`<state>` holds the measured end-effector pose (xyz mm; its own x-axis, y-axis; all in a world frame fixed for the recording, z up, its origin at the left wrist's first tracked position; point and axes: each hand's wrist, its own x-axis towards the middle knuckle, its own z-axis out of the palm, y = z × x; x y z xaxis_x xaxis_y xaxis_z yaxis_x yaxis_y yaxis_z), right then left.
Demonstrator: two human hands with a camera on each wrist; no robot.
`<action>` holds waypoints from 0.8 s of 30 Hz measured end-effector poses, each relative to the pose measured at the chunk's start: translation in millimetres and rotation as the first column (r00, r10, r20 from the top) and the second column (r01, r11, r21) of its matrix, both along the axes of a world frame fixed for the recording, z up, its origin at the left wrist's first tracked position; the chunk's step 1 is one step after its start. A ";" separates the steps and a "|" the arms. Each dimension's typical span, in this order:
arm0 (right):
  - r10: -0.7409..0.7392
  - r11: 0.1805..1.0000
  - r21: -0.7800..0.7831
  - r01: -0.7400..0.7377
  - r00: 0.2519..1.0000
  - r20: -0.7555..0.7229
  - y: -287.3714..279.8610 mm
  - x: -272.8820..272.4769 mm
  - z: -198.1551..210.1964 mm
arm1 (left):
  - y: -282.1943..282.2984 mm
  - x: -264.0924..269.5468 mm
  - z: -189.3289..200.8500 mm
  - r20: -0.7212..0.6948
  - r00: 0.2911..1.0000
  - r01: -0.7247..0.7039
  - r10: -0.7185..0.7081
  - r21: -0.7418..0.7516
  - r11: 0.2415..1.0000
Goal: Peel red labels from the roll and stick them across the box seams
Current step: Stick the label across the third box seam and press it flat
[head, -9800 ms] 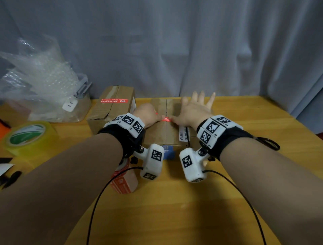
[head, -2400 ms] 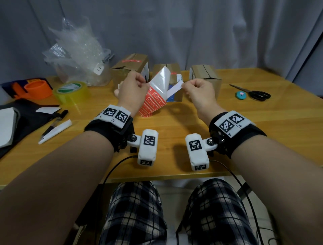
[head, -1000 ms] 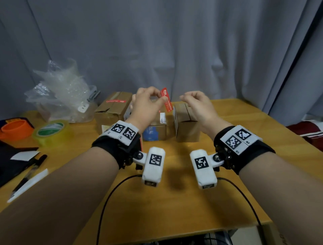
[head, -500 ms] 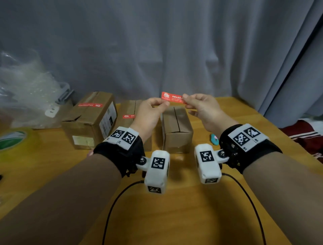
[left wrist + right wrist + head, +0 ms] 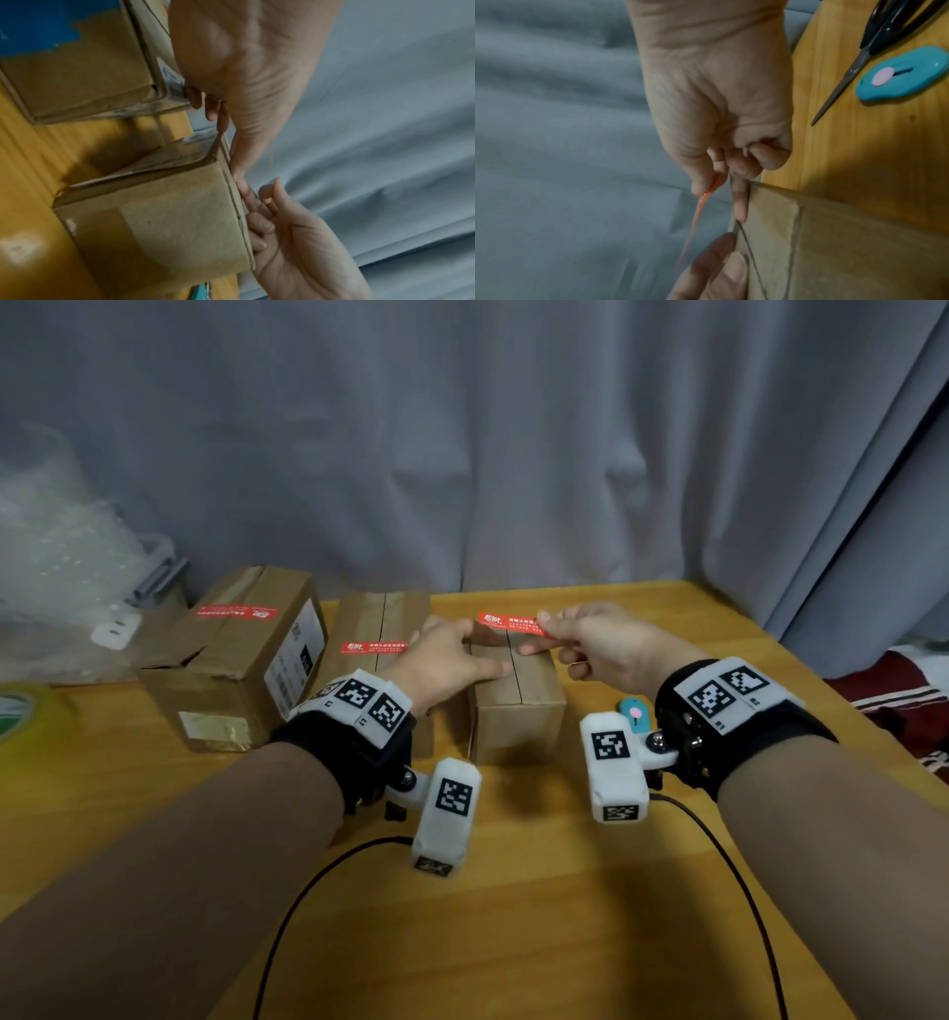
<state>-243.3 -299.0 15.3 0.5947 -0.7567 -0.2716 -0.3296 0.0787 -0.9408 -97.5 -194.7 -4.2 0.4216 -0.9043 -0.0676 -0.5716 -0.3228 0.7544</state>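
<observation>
Three boxes on worktop (image 5: pixel 513 891). Left box (image 5: pixel 231 660) and middle box (image 5: pixel 380 624) each carry red label across seam. Right box (image 5: pixel 513 695) bare: third label (image 5: pixel 508 625) held just above its seam, right hand (image 5: pixel 601 644) pinching one end, left hand (image 5: pixel 447 654) at other end, grip hidden. Sticking down remains.

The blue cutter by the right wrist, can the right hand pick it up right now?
Probably not yet. The right hand is pinching the red label over the box. The blue cutter lies uncovered on the table, so nothing else blocks it.
</observation>
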 end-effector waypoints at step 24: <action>-0.086 0.971 -0.237 0.000 0.932 -0.352 10.4 17.0 11.6 | -4.1 -4.1 29.9 -0.233 0.962 -0.155 0.141 -0.043 0.987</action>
